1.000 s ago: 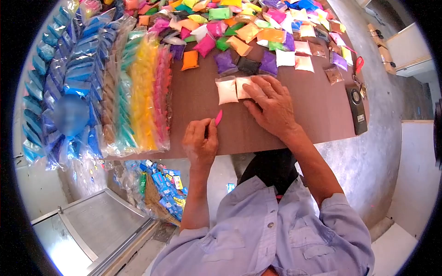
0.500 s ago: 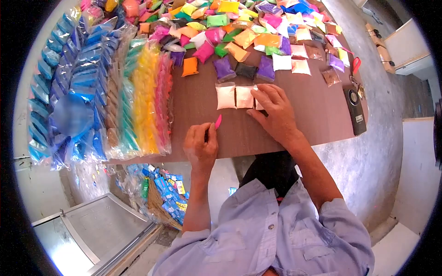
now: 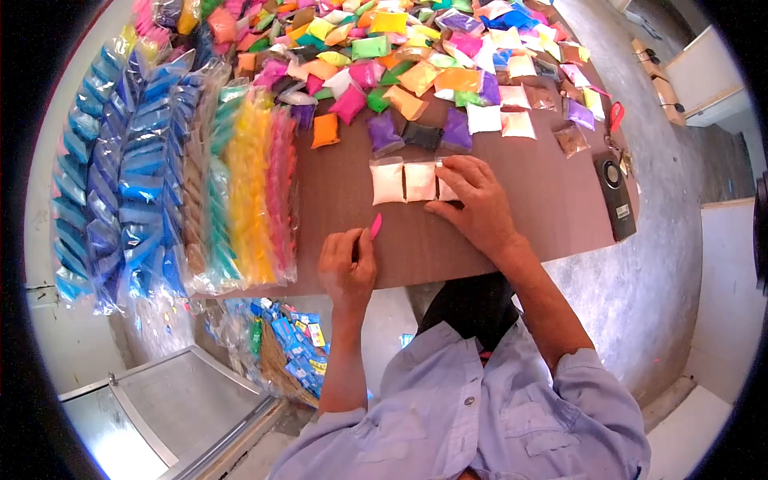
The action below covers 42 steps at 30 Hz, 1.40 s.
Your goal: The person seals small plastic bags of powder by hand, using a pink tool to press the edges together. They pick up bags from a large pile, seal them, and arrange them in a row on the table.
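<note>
A slim pink piece (image 3: 376,226), possibly a small plastic blade, sticks up from the closed fingers of my left hand (image 3: 347,260), held above the table near its front edge. In front of me, pale pink packets lie side by side in a short row: one at the left (image 3: 388,182), one in the middle (image 3: 420,182) and one at the right (image 3: 448,192), partly hidden under my right hand (image 3: 480,200). That hand rests with fingers stretched along the right packet's top and the thumb apart at its lower edge.
Long clear bags of blue packets (image 3: 148,160) and yellow packets (image 3: 254,184) line the table's left side. Loose coloured packets (image 3: 372,46) heap at the back. A black device (image 3: 614,196) stands at the right edge, near a red strap (image 3: 616,116).
The whole view has shifted slightly, so the table sits a little lower in the picture. Both hands keep nearly the same pose beside the packets.
</note>
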Motion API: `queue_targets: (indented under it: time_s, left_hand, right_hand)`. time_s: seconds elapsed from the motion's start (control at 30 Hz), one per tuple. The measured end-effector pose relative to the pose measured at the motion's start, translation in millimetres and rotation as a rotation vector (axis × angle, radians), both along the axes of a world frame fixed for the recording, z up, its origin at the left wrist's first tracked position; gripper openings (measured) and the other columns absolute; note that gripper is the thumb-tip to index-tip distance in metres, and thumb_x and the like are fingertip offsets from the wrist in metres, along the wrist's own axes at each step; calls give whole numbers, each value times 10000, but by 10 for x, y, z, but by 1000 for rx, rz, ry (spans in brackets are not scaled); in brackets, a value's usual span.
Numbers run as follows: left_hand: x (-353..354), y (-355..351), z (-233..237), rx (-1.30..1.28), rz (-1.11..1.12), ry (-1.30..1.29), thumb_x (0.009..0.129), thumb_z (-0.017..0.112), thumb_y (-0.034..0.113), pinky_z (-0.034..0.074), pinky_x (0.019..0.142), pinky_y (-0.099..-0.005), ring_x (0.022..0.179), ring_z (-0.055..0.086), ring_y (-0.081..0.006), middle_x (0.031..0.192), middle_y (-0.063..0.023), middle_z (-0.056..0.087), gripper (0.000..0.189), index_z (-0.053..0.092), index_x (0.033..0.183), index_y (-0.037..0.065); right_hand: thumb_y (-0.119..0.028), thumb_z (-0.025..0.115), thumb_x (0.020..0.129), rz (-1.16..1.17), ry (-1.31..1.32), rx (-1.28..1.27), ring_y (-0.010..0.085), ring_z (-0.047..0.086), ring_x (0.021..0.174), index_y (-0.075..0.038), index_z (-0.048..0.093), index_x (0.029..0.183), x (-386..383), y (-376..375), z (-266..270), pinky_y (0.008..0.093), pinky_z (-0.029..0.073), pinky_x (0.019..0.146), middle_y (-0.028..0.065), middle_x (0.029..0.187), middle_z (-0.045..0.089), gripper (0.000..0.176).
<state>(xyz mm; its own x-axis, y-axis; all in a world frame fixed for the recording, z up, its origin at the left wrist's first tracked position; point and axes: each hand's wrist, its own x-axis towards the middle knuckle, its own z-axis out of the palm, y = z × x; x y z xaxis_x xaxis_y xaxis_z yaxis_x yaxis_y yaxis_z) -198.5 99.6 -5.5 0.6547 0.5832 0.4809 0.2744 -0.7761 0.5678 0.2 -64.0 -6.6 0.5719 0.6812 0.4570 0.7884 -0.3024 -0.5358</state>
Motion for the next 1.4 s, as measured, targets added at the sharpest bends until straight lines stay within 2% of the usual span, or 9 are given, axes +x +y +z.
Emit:
queue_targets:
  time_s: [0.3, 0.4, 0.63, 0.83, 0.93, 1.03, 1.2, 1.3, 1.4]
  left_hand:
    - [24, -35, 35, 13, 6, -3, 906, 789, 17, 496, 614, -392, 704, 627, -278, 821, -113, 637, 72, 722, 932, 20]
    - [17, -31, 34, 8, 10, 8, 904, 789, 13, 492, 610, -397, 701, 624, -281, 820, -114, 636, 73, 722, 932, 19]
    - [7, -1, 9, 28, 2, 24, 904, 786, 15, 483, 611, -411, 698, 616, -286, 814, -118, 633, 73, 719, 930, 26]
    - [32, -31, 63, 44, 19, 32, 900, 785, 12, 481, 603, -409, 690, 620, -282, 802, -113, 638, 69, 721, 914, 31]
    - [26, -11, 34, 32, 0, 6, 895, 788, 8, 479, 591, -408, 678, 620, -281, 790, -110, 636, 73, 721, 913, 29]
    - [14, -5, 31, 24, 6, 18, 890, 793, 7, 486, 590, -405, 679, 627, -279, 791, -109, 642, 76, 724, 914, 28]
    - [0, -32, 14, -24, 8, 18, 904, 781, 1, 506, 634, -397, 722, 644, -282, 824, -125, 662, 71, 718, 931, 17]
    - [7, -41, 34, -21, 9, 29, 920, 769, -5, 516, 663, -394, 750, 653, -285, 848, -138, 676, 65, 707, 937, 6]
    - [10, -50, 53, -11, 12, 27, 919, 768, -8, 525, 670, -391, 759, 662, -286, 859, -140, 683, 65, 709, 940, 5]
  right_hand:
    - [-304, 910, 774, -14, 28, 46, 365, 581, 1301, -44, 704, 1257, -1, -48, 37, 461, 507, 1096, 155, 1334, 663, 586]
    - [-251, 889, 813, 1, 89, 125, 363, 600, 1268, -45, 724, 1224, 46, -67, 112, 453, 514, 1070, 157, 1297, 676, 489]
    - [-131, 802, 900, -278, 17, 262, 349, 663, 1030, -30, 782, 1051, 696, 110, 405, 451, 543, 914, 150, 1100, 710, 184]
    - [-250, 782, 917, -357, -157, 158, 355, 692, 1017, -94, 796, 1086, 1505, 638, 470, 473, 567, 877, 134, 1066, 733, 230]
    - [-393, 712, 946, -497, -113, -197, 327, 711, 1069, -183, 804, 1109, 1725, 868, 456, 469, 582, 901, 99, 1126, 749, 281]
    - [-358, 715, 946, -461, -83, -194, 319, 712, 1067, -187, 804, 1102, 1867, 832, 391, 466, 580, 894, 86, 1130, 748, 248]
    - [-300, 771, 932, -528, -35, 122, 275, 751, 883, -82, 801, 1104, 2253, 531, 271, 394, 582, 817, 104, 996, 783, 279]
    - [-312, 745, 931, -574, 246, 288, 285, 754, 916, -123, 817, 1062, 2431, 312, 215, 407, 580, 830, 116, 1014, 777, 242]
    - [-275, 787, 895, -644, 217, 305, 275, 759, 870, -73, 813, 1042, 2363, 124, 208, 388, 582, 816, 111, 972, 789, 251]
